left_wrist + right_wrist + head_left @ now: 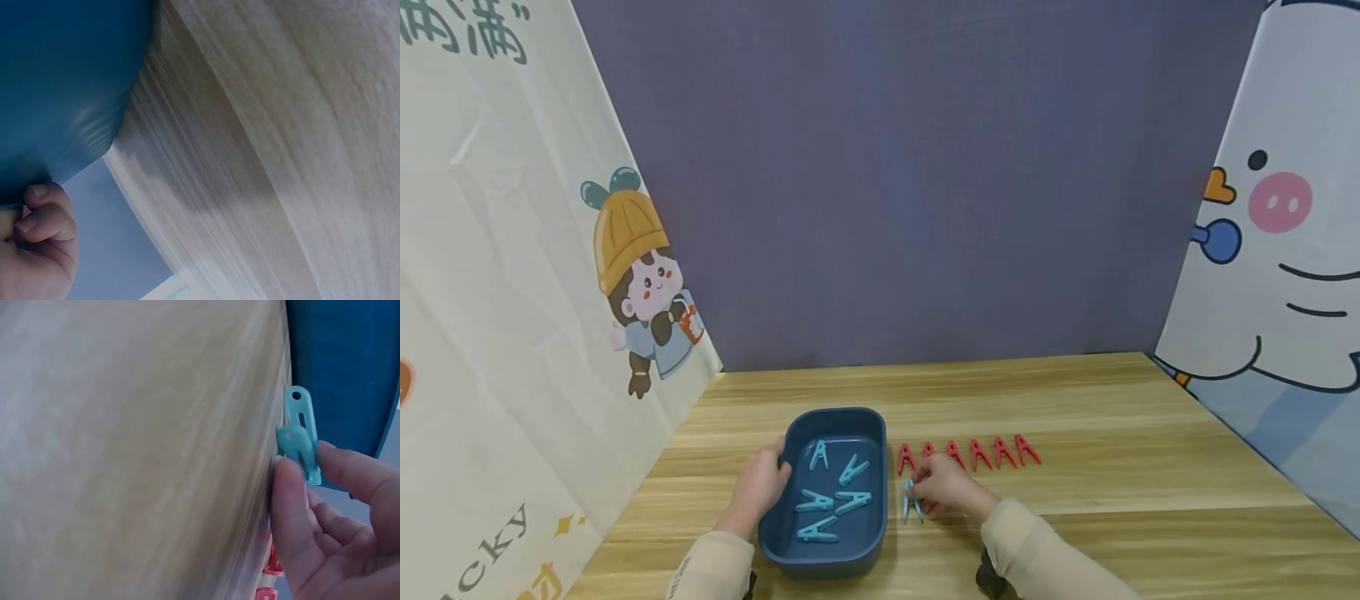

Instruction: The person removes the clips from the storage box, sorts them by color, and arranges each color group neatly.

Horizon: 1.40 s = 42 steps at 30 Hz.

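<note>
My left hand [758, 486] grips the left rim of a dark blue plastic bin [823, 565]; in the left wrist view its fingers [50, 215] curl over the bin's edge. Inside the bin lie several light blue clothespins [852, 470], spread apart at different angles. Just right of the bin, my right hand [946, 483] pinches another light blue clothespin [302, 434] between thumb and forefinger, close over the tabletop, its legs pointing toward me in the head view. Behind that hand is a row of several red clothespins [1002, 452], one partly covered by the fingers.
The wooden tabletop [1112, 467] stretches to a dark grey-blue cloth wall [910, 183] at the back. Printed cartoon sheets [512, 275] hang along the left and right sides. The bin's right wall stands close beside the right hand.
</note>
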Tool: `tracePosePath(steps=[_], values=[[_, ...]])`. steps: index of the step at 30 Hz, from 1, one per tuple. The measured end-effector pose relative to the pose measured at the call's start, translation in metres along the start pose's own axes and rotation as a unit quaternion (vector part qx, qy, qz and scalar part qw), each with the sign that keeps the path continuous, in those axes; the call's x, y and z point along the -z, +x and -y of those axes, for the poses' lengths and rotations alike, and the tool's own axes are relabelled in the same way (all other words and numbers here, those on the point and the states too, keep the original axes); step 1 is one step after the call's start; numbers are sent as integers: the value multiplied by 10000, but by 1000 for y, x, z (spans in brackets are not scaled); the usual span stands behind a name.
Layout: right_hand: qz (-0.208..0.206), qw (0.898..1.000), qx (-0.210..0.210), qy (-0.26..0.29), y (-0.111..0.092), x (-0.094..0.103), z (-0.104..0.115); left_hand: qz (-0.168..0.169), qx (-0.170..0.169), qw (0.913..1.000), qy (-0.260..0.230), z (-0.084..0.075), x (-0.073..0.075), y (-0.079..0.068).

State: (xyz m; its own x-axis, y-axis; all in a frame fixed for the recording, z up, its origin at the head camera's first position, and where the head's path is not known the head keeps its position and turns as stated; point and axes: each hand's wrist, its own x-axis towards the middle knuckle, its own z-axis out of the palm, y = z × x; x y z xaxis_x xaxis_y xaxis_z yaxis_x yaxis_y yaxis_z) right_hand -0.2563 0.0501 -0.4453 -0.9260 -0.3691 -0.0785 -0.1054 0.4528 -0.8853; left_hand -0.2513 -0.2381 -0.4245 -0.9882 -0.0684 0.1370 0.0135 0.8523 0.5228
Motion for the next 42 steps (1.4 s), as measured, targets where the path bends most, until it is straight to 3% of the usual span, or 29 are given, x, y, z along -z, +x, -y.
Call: tracePosePath(steps=[20,28,36,42], values=[[-120,9994,102,-293,2,-2,-1,-15,-15,10000,-13,-1,1,-2],[36,9995,141,-278,1,6,3,-9,-31,10000,39,-1,1,-2],[449,9968,100,650,4,21,23,11,-62,10000,47,-1,3,-3],[703,9928,266,931,5,26,41,-19,-95,9999,63,-1,1,-3]])
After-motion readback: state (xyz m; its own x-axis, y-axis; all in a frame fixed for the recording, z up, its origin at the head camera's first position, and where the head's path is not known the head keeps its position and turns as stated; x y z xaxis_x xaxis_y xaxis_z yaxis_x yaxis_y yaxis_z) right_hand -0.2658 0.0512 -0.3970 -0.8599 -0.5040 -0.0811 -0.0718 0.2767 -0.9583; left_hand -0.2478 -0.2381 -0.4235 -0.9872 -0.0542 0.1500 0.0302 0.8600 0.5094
